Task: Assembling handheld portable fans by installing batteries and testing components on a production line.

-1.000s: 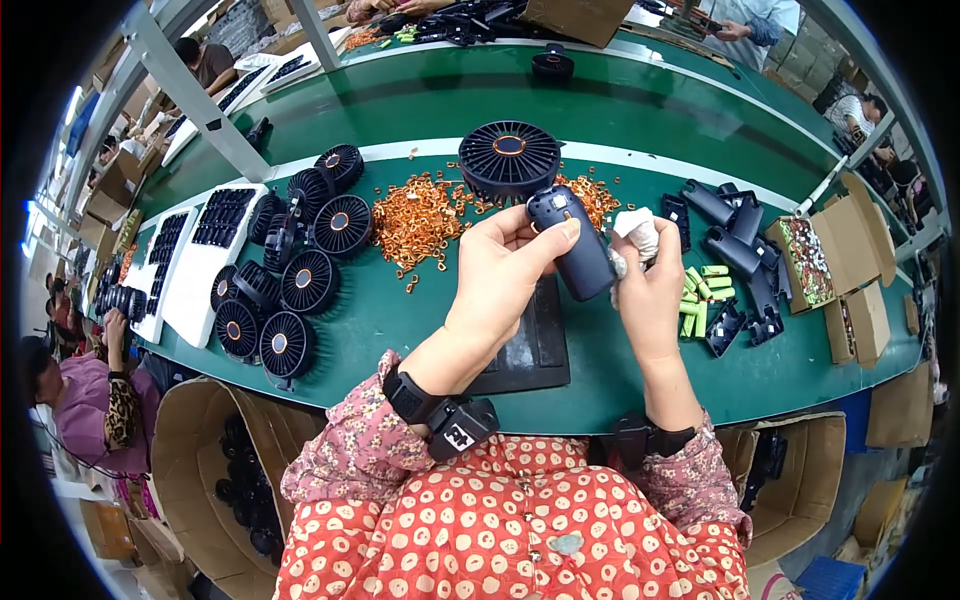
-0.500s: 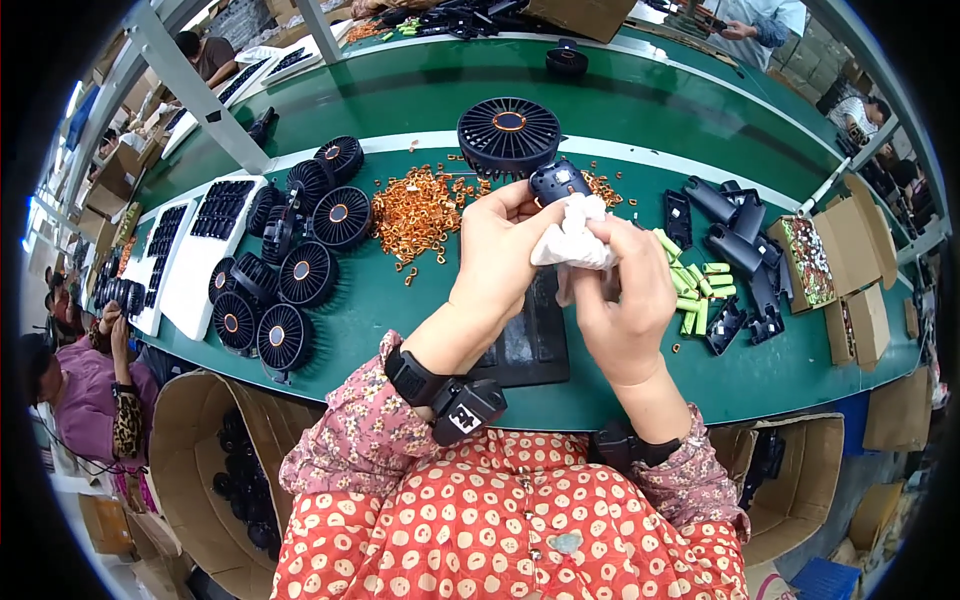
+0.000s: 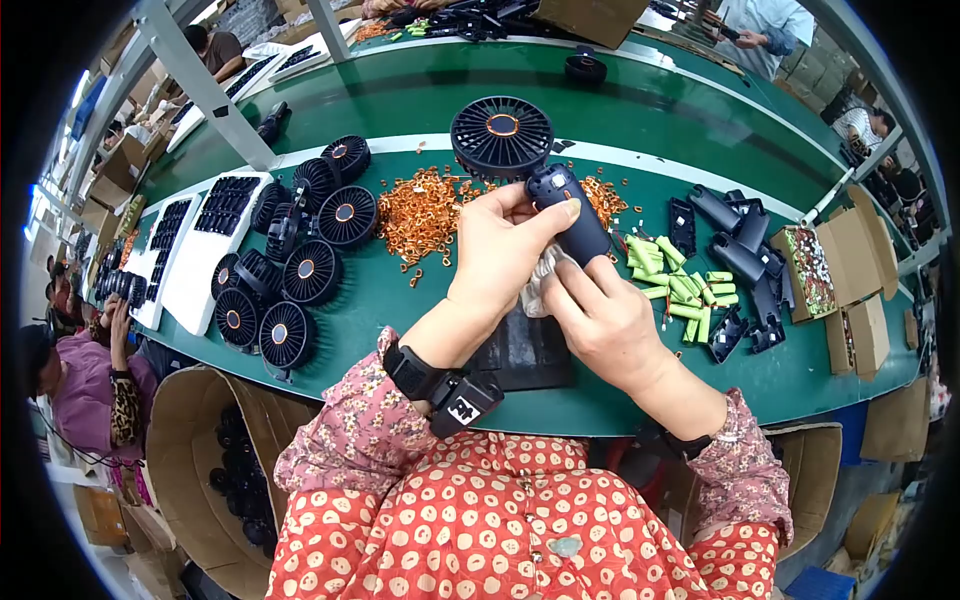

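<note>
A dark handheld fan is up in front of me, its round slatted head (image 3: 502, 135) at the far end and its smooth dark handle (image 3: 582, 228) angled toward me. My left hand (image 3: 500, 250) is closed around the top of the handle, thumb lying across it. With my right hand (image 3: 612, 325) I grip a crumpled white cloth (image 3: 540, 285) at the handle's lower end; its fingertips are partly hidden behind the handle. Beneath both hands lies a black rectangular mat (image 3: 520, 350) on the green table.
Several dark fan heads (image 3: 312, 272) are grouped at left beside white foam trays (image 3: 190, 270). A heap of orange rings (image 3: 418, 215) lies beyond my left hand. Green battery cells (image 3: 685, 290), dark handle shells (image 3: 740, 255) and an open carton (image 3: 810, 270) stand at right.
The handle has tilted so its full length shows. My right hand has moved down and left with the white cloth, now below the handle. My left hand keeps its grip.
</note>
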Available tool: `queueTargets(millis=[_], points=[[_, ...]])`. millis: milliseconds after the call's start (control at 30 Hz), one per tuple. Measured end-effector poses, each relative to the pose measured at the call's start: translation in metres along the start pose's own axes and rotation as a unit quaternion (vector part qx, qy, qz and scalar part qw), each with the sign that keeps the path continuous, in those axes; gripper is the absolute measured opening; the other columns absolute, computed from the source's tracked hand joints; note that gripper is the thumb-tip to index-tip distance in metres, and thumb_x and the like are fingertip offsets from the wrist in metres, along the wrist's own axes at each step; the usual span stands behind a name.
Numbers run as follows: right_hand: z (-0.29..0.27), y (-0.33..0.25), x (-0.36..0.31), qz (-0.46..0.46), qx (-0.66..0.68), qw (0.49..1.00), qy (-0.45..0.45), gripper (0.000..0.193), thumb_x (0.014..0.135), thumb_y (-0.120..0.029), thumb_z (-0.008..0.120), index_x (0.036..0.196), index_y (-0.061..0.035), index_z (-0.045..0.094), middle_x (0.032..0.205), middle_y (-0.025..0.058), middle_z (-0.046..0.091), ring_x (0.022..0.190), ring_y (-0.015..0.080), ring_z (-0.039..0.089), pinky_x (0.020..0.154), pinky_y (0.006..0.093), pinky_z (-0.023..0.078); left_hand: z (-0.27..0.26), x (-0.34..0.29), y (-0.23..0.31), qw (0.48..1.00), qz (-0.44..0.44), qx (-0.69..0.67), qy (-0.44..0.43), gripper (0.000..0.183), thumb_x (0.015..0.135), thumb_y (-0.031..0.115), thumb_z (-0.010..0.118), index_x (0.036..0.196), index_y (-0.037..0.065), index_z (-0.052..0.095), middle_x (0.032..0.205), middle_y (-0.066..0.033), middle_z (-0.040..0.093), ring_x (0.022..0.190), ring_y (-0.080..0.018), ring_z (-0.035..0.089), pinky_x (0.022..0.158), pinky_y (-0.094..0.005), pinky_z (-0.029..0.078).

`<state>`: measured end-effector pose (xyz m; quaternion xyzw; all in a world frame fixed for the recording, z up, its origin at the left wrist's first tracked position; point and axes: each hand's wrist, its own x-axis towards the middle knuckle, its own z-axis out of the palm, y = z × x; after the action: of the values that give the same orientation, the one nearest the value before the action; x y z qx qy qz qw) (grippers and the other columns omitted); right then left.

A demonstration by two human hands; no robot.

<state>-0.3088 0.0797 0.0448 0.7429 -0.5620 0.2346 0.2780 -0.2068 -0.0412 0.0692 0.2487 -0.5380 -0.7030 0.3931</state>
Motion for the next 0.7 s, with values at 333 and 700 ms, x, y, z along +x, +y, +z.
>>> queueTargets(millis=[333, 700], points=[[-0.05, 0.018, -0.024, 0.182, 0.209, 0.96, 0.039, 0.033, 0.063, 0.009, 0.066, 0.094, -0.0016, 0.062, 0.09, 0.0129, 0.065, 0.073, 0.0301, 0.06, 0.063, 0.0367, 0.048, -0.018, 0.013, 0.022, 0.998, 0.032, 0.048, 0.011, 0.025, 0.081, 0.014, 0.076, 0.099, -0.002, 0.07, 0.084, -0.0039, 0.067, 0.074, -0.0085, 0.062, 0.068, -0.0242, 0.052], [-0.006, 0.01, 0.033, -0.065, 0.036, 0.997, 0.025, 0.03, 0.068, -0.012, 0.069, 0.096, -0.0034, 0.064, 0.092, 0.0056, 0.06, 0.078, 0.0202, 0.055, 0.063, 0.029, 0.053, -0.014, 0.012, 0.012, 0.998, 0.027, 0.062, -0.006, 0.024, 0.078, 0.012, 0.077, 0.095, -0.004, 0.07, 0.08, -0.0051, 0.069, 0.068, -0.0071, 0.062, 0.062, -0.0225, 0.051]])
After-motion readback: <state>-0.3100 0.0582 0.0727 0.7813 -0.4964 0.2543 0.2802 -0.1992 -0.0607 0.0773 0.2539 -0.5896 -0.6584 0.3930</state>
